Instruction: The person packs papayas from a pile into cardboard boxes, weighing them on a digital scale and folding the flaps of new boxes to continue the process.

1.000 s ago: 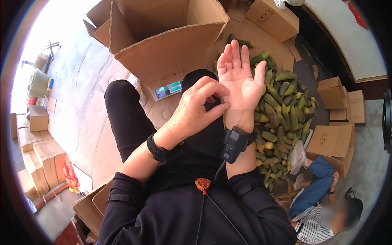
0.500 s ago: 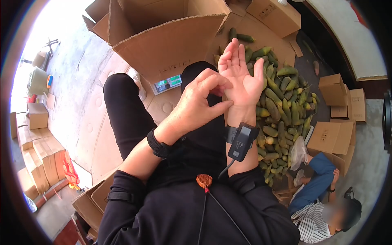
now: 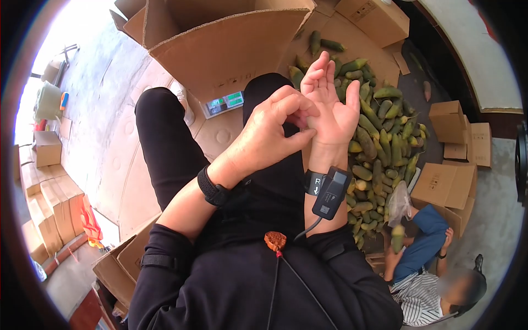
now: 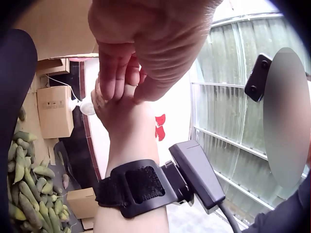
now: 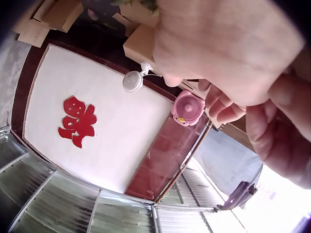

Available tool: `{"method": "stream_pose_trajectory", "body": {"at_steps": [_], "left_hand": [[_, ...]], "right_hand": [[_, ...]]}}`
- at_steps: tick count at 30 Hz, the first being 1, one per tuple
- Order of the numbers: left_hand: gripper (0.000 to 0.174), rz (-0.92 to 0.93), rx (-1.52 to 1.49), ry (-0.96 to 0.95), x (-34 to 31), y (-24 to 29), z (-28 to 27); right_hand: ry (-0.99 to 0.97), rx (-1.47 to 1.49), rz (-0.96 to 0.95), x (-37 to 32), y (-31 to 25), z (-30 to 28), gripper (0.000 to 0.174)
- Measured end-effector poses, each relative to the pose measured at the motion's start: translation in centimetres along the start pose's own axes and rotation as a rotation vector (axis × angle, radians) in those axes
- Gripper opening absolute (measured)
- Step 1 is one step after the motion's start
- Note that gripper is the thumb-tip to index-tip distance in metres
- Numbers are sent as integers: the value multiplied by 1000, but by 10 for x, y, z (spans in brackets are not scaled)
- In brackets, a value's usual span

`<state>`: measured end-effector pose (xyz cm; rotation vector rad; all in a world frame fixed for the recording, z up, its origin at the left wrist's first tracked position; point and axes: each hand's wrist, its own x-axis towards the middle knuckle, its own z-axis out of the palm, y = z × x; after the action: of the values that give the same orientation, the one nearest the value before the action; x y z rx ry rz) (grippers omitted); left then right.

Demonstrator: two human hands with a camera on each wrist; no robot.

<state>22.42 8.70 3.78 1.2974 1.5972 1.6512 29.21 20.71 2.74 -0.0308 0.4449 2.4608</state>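
In the head view my left hand [image 3: 275,124] bends over my right hand [image 3: 333,113], its curled fingers and thumb pinching at the lower palm near the wrist. My right hand lies palm up, thumb out and fingers loosely extended, holding nothing. A strap with a small camera [image 3: 329,192] sits on the right wrist. The left wrist view has the left fingers [image 4: 116,73] against the base of the right palm. Whether anything small lies between the left fingertips cannot be seen.
A large open carton [image 3: 231,52] stands ahead, a scale [image 3: 223,103] under its edge. A heap of green cucumber-like vegetables [image 3: 379,143] lies on the right, with smaller boxes [image 3: 448,184] beyond. A seated person [image 3: 426,291] is at lower right, stacked boxes [image 3: 55,209] at left.
Both hands have shifted slightly right, still touching, and the right wrist has turned a little. A green vegetable now shows by the seated person's hand.
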Motion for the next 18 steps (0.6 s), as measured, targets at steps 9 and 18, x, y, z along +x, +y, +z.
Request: {"method": "stream_pose_trajectory", "body": {"at_steps": [9,18], "left_hand": [[19,-26,-1,12,0,-11,-5],[18,-80,-7,-8,1,-11,-5]], "right_hand": [[24,7,46,0,4,-1,46],[31,9,57,-1,2,-9,43]]}}
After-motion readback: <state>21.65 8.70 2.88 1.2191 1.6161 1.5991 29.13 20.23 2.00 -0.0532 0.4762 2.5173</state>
